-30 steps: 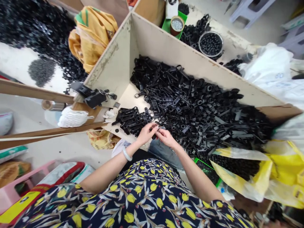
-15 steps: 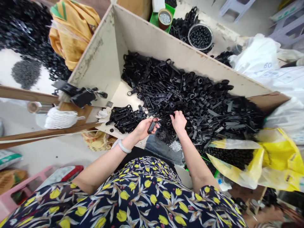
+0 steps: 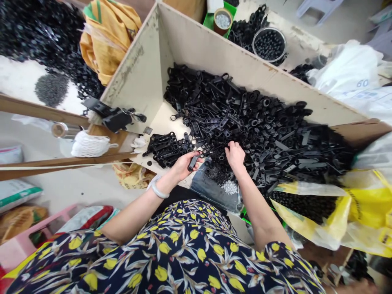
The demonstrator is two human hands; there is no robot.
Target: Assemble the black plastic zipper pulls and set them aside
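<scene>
My left hand [image 3: 184,166] has its fingers wrapped round a black plastic part [image 3: 193,163] with a ring at its upper end. To the right, my right hand [image 3: 235,156] is at the near edge of a large heap of black parts [image 3: 226,110]; its fingers are bent together, and what they hold, if anything, is hidden. A smaller pile of long black parts [image 3: 163,150] lies left of my left hand. Between and below the hands are small silver pins [image 3: 229,187] and tiny black pieces [image 3: 215,174] on a dark sheet [image 3: 203,185].
A pale board wall [image 3: 220,49] runs behind the heap. Beyond it stand a metal bowl of black balls [image 3: 269,44] and a brown cup of silver bits [image 3: 222,20]. A black clamp-like device [image 3: 116,119] is at the left corner. Yellow plastic bags [image 3: 367,204] lie at right.
The whole view has shifted, so the scene sits further right. The black part in my left hand is turned a little. My right hand stays at the heap's near edge.
</scene>
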